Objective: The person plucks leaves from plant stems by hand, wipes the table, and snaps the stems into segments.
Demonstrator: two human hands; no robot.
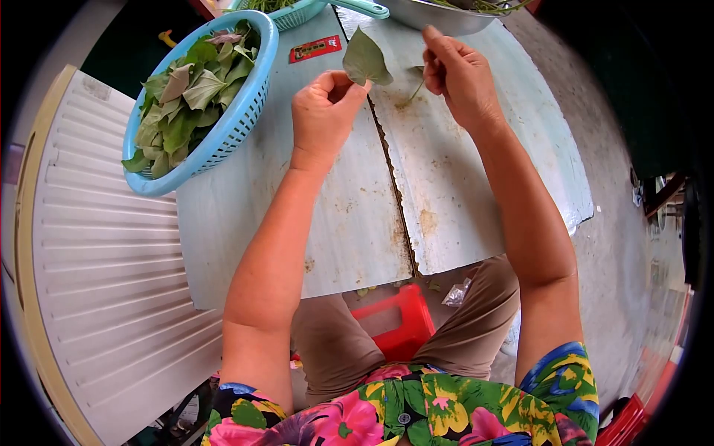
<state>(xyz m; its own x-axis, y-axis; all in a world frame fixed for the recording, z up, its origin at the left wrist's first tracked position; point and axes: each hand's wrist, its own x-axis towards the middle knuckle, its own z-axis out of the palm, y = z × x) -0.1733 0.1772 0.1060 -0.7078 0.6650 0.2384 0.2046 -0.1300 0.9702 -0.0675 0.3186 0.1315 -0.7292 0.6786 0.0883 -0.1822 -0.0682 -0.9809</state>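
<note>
My left hand (pixel 327 111) pinches a green heart-shaped leaf (pixel 366 59) by its base, above the worn pale table (pixel 349 215). To its right, my right hand (pixel 460 78) has its fingers curled round a thin green stem (pixel 417 90), with a small leaf part near the fingers. A blue plastic basket (pixel 253 97) full of green leaves (pixel 197 97) is tilted at the table's left edge, left of my left hand.
A metal bowl (pixel 446 21) with green stems stands at the table's far edge, beside a teal strainer (pixel 294 15) holding greens. A red packet (pixel 314 49) lies nearby. Below are a red stool (pixel 405 323) and, at left, a ridged white panel (pixel 119 245).
</note>
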